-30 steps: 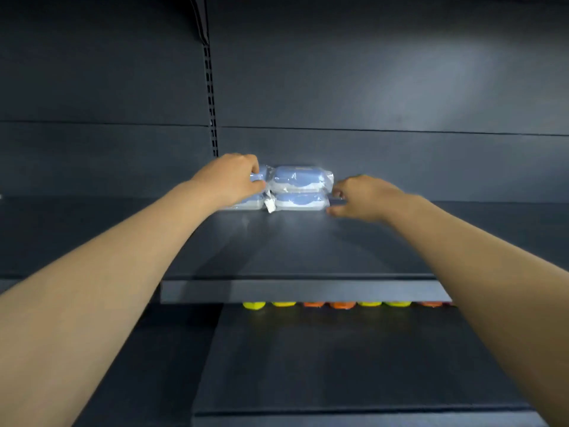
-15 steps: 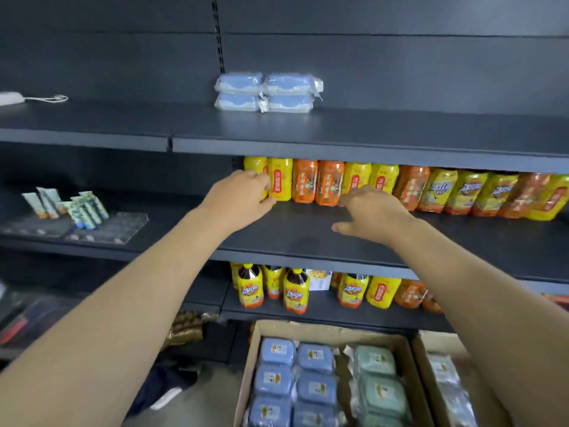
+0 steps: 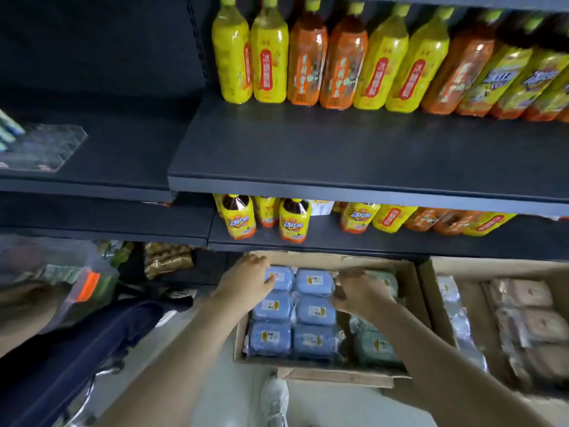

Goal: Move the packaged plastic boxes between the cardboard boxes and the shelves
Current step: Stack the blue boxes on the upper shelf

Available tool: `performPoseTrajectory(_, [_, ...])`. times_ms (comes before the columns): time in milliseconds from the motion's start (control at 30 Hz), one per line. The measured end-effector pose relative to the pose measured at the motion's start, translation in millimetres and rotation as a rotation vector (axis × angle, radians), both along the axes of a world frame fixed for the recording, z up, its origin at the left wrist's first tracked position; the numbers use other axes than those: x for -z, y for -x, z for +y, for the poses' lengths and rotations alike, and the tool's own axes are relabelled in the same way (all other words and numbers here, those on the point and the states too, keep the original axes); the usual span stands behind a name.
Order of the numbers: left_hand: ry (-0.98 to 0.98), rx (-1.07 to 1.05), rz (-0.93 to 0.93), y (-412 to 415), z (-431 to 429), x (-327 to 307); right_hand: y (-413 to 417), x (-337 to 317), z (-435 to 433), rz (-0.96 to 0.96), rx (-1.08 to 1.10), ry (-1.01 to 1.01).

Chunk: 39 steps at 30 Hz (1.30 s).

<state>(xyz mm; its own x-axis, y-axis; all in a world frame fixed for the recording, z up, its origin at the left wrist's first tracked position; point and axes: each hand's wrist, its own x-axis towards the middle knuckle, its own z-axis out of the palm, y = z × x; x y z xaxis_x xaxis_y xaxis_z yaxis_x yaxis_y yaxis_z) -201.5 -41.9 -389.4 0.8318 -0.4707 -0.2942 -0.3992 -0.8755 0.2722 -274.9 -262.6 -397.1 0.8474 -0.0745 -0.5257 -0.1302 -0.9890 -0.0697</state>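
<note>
An open cardboard box (image 3: 411,282) stands on the floor below the shelves. It holds several blue packaged plastic boxes (image 3: 314,312) in two columns and green ones (image 3: 374,345) on their right. My left hand (image 3: 246,283) hovers over the far-left blue pack with fingers spread. My right hand (image 3: 358,292) hangs over the gap between the blue and green packs, fingers bent, nothing visibly gripped. A dark shelf (image 3: 338,155) lies above with bare front space.
Yellow and orange drink bottles (image 3: 308,53) line the back of the shelf, more bottles (image 3: 292,220) stand one level down. A second cardboard box (image 3: 431,272) with pale packs sits right. A dark bag (image 3: 77,349) and my shoe (image 3: 275,396) are on the floor.
My view has dropped from the top shelf, where stacked blue packs lay, down to the floor box. Both hands left those packs and came down over the blue packs in the box.
</note>
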Motion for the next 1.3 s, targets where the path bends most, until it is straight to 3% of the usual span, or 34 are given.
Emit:
performPoseTrajectory(333, [-0.087,-0.196,0.344,7,2,177,13,171,-7,0.256,0.324,-0.169])
performPoseTrajectory(567, [-0.353,-0.336,0.427,20,-8,276,31,268,-12,0.326,0.526,-0.259])
performPoseTrajectory(633, [-0.349,-0.377,0.451,27,-6,302,37,291,-11,0.329,0.587,-0.305])
performPoseTrajectory(767, [-0.229,-0.522,0.565,34,-7,327,42,319,-6,0.317,0.79,-0.391])
performPoseTrajectory(900, [-0.376,-0.473,0.528,31,-14,326,46,324,-3,0.302,0.989,-0.448])
performPoseTrajectory(1000, [-0.351,-0.541,0.564,32,-18,319,48,323,-4,0.297,1.065,-0.447])
performPoseTrajectory(1100, [-0.257,-0.661,0.512,38,-18,309,51,321,-5,0.314,1.127,-0.479])
performPoseTrajectory(1200, [-0.199,-0.641,0.427,47,-15,301,53,315,-2,0.305,1.112,-0.446])
performPoseTrajectory(1300, [-0.005,-0.641,0.387,53,-12,292,56,307,1,0.261,1.129,-0.401])
